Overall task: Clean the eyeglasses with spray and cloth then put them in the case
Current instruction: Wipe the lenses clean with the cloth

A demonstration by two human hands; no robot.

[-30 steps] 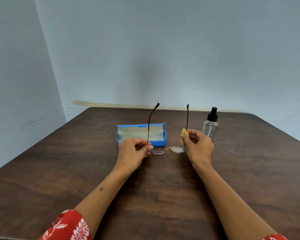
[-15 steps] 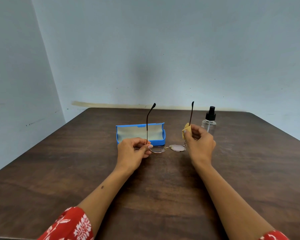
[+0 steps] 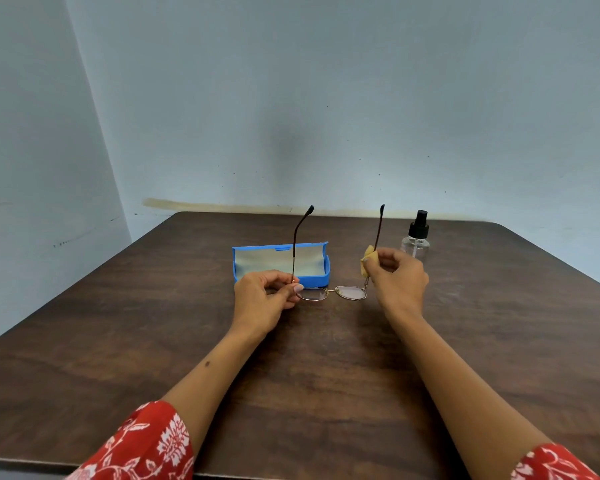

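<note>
Two hands hold a pair of glasses (image 3: pixel 331 292) above a dark wooden table (image 3: pixel 326 358), lenses toward the person and both arms of the frame sticking up and away. The left hand (image 3: pixel 264 299) has its fingers curled, pinching the frame at the hinge beside the left lens, where the left arm of the frame rises in front of the case. The right hand (image 3: pixel 397 277) is also curled, pinching the right arm of the frame just above its hinge with a small yellow cloth (image 3: pixel 368 259) bunched between fingers and thumb; part of the cloth pokes out on the thumb side. Behind the left hand lies a blue case (image 3: pixel 314 277), open, its pale lining facing the person and its lid standing up at the back. Near the far right of the glasses stands a clear spray bottle (image 3: pixel 417 237) with a black pump top, upright, just behind the right hand and apart from the case. Red floral sleeves (image 3: pixel 146 445) show at the bottom edge on both forearms. A pale blue wall (image 3: pixel 326 98) rises behind the table.
</note>
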